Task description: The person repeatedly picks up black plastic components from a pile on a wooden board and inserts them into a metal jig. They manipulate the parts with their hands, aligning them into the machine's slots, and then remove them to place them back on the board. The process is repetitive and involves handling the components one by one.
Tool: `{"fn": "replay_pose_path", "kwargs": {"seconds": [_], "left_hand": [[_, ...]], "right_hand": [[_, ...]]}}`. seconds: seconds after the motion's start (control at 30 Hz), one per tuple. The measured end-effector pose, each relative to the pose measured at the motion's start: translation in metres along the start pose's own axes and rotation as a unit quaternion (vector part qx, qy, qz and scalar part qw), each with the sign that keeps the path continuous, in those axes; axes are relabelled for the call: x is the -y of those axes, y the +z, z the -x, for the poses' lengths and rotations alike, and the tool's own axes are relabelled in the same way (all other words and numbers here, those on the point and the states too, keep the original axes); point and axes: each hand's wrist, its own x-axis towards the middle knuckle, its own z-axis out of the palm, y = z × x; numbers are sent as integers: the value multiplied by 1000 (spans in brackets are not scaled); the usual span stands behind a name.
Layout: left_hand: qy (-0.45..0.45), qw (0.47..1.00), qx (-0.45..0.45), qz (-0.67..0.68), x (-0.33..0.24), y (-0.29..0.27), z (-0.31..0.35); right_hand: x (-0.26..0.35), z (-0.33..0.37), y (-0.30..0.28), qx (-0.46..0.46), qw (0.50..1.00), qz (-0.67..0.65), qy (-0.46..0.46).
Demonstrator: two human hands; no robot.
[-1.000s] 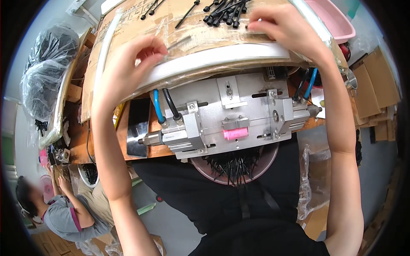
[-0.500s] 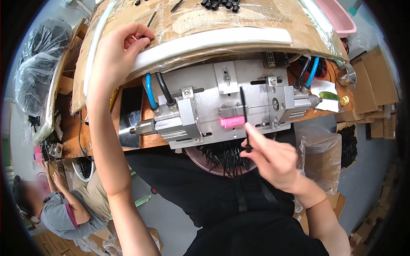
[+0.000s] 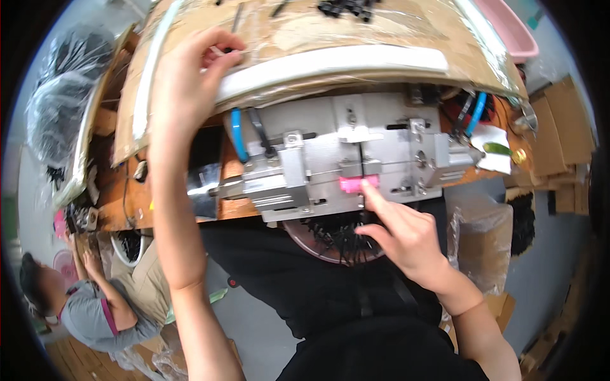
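Note:
My left hand [image 3: 194,79] is over the cardboard-covered shelf [image 3: 279,47], its fingertips pinched on the dark end of a thin black rod [image 3: 237,19]. Lower down, another thin black rod [image 3: 361,155] lies across the middle of a metal clamping fixture [image 3: 324,149], running over a pink block [image 3: 349,185]. The index fingertip of my right hand [image 3: 410,238] presses on the rod at the pink block. The thumb is held apart, and I see nothing gripped in this hand. Slight blur softens the picture.
Metal cylinders with blue hoses [image 3: 238,136] flank the fixture. Below its front edge a round tub [image 3: 302,244] holds many black rods. Black caps [image 3: 346,9] lie on the shelf. A bagged carton [image 3: 480,235] stands at right; another person [image 3: 105,305] works at far left.
My right hand has laid its black rod down onto the fixture and let go, leaving the index finger on it. My left hand keeps its pinch. The whole view has shifted slightly.

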Motion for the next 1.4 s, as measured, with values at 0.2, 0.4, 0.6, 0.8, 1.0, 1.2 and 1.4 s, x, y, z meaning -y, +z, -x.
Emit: {"fn": "replay_pose_path", "kwargs": {"seconds": [0.2, 0.4, 0.6, 0.8, 1.0, 1.2, 1.4], "left_hand": [[57, 990, -123, 43, -43, 2, 55], [-6, 990, -139, -2, -30, -11, 67], [9, 991, -132, 29, -45, -12, 60], [-94, 983, -123, 103, -45, 7, 100], [-84, 991, -94, 42, -59, 12, 114], [-60, 993, -85, 47, -81, 20, 107], [-74, 996, -49, 17, -83, 23, 108]], "right_hand": [[-1, -19, -39, -118, 993, -17, 26], [9, -82, -77, -196, 976, 47, -83], [11, -69, -62, -122, 978, 7, -171], [-21, -7, -66, -136, 989, 3, -64], [-104, 16, -120, -289, 940, 112, 143], [-184, -16, -134, -225, 938, 262, 32], [-199, -29, -129, -143, 930, 335, -45]]}}
